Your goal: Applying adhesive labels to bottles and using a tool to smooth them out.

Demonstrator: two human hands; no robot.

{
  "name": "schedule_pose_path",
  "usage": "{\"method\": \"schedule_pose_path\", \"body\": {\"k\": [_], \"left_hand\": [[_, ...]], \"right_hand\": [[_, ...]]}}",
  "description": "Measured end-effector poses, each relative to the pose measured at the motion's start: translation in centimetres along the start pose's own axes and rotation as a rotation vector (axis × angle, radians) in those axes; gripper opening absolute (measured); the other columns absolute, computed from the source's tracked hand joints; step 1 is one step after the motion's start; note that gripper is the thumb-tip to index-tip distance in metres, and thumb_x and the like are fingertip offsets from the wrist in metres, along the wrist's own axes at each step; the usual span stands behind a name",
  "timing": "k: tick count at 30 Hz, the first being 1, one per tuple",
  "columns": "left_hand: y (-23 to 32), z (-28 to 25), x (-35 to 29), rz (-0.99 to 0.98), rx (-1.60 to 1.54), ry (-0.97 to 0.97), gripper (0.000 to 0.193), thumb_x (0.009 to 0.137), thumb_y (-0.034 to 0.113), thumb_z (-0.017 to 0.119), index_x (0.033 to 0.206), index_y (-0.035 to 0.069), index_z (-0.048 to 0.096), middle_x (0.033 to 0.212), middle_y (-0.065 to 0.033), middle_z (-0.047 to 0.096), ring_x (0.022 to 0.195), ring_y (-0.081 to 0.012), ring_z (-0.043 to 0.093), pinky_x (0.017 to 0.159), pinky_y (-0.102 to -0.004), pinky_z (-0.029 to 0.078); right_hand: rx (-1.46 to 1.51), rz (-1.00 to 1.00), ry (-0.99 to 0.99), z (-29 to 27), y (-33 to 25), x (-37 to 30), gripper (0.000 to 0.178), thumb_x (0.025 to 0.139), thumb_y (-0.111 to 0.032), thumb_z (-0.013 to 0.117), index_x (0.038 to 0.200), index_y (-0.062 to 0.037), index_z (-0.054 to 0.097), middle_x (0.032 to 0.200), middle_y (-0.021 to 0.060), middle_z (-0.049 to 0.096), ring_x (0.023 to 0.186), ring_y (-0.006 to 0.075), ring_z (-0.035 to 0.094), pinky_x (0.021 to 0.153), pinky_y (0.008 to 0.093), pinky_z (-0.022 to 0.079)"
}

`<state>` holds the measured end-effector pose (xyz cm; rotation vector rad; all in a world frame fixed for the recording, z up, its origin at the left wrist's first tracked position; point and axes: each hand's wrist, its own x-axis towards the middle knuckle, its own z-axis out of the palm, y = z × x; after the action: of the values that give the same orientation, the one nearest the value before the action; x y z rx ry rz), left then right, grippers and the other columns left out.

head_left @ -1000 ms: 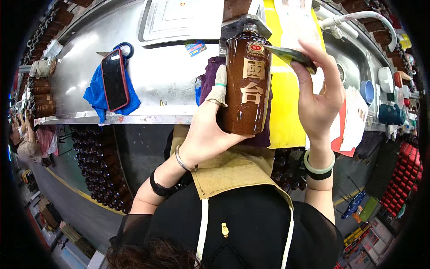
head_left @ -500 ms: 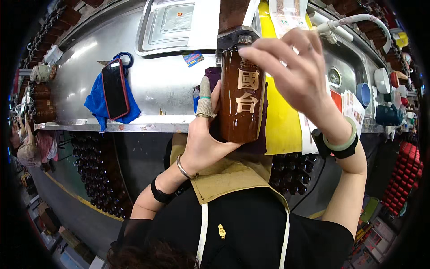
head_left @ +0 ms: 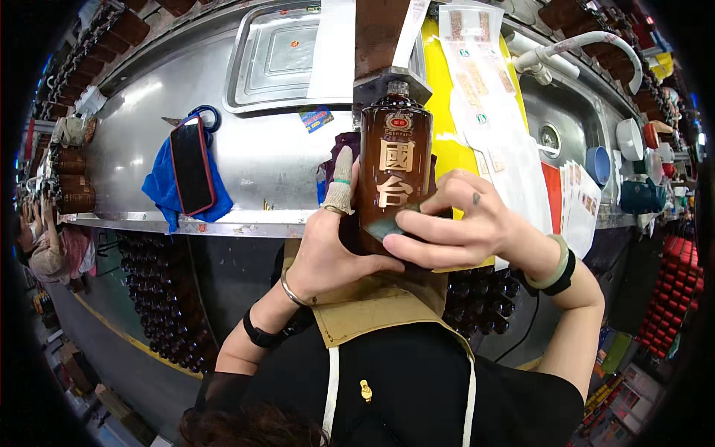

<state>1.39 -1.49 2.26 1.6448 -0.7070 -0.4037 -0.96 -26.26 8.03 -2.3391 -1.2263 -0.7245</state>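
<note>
A brown glass bottle (head_left: pixel 396 128) with gold characters lies in front of me, its capped end pointing away. Wrapped along its left side, my left hand (head_left: pixel 324 249) keeps hold of it, thumb across the near end; one finger wears a pale knitted cover. My right hand (head_left: pixel 469 223) pinches a small dark green flat piece (head_left: pixel 385 226) against the bottle's face, just below the lower character. Purple cloth (head_left: pixel 344 143) shows beside and under the bottle. Beyond the cap stands a brown block with a notched grey end (head_left: pixel 410 77).
On the steel counter (head_left: pixel 141 141) at left, a phone (head_left: pixel 191 167) rests on a blue cloth (head_left: pixel 160 182), near scissors (head_left: pixel 205 118). A metal tray (head_left: pixel 246 74) lies at the back. Right of the bottle are a yellow sheet (head_left: pixel 439 89), label strips (head_left: pixel 484 97) and a sink (head_left: pixel 550 138).
My right hand has come down from beside the cap to the bottle's lower part, where a dark green flat piece now shows. My left hand still holds the bottle.
</note>
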Motion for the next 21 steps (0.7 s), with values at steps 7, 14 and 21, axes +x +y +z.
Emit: {"method": "schedule_pose_path", "body": {"k": [7, 14, 21], "left_hand": [[-0.1, -2.2, 4.9, 0.270, 0.449, 0.030, 0.094, 0.084, 0.064, 0.077, 0.153, 0.005, 0.054, 0.165, -0.0323, 0.031, 0.141, -0.0510, 0.046, 0.117, -0.0513, 0.039], [0.3, -3.1, 7.3, 0.355, 0.573, 0.031, 0.090, 0.077, 0.054, 0.086, 0.144, 0.001, 0.060, 0.149, -0.0251, 0.048, 0.127, -0.0440, 0.056, 0.109, -0.0484, 0.046], [1.3, -2.8, 7.1, 0.349, 0.640, 0.004, 0.093, 0.074, 0.049, 0.089, 0.149, 0.005, 0.059, 0.151, -0.0260, 0.049, 0.127, -0.0452, 0.059, 0.107, -0.0484, 0.049]], "right_hand": [[-0.038, 0.630, 0.416, -1.8, 0.6, -0.3, 0.028, 0.096, -0.004, 0.074, 0.122, 0.0015, 0.067, 0.102, 0.0138, 0.072, 0.087, 0.0248, 0.069, 0.078, 0.0324, 0.055], [0.061, 0.919, 0.429, -0.8, -1.9, -2.8, 0.030, 0.108, -0.010, 0.061, 0.135, 0.0036, 0.059, 0.118, 0.0070, 0.065, 0.103, 0.0121, 0.060, 0.093, 0.0261, 0.048], [0.222, 1.087, 0.570, 0.1, -1.8, -2.2, 0.029, 0.109, -0.011, 0.060, 0.135, 0.0030, 0.060, 0.117, 0.0062, 0.066, 0.106, 0.0114, 0.060, 0.095, 0.0250, 0.047]]}}
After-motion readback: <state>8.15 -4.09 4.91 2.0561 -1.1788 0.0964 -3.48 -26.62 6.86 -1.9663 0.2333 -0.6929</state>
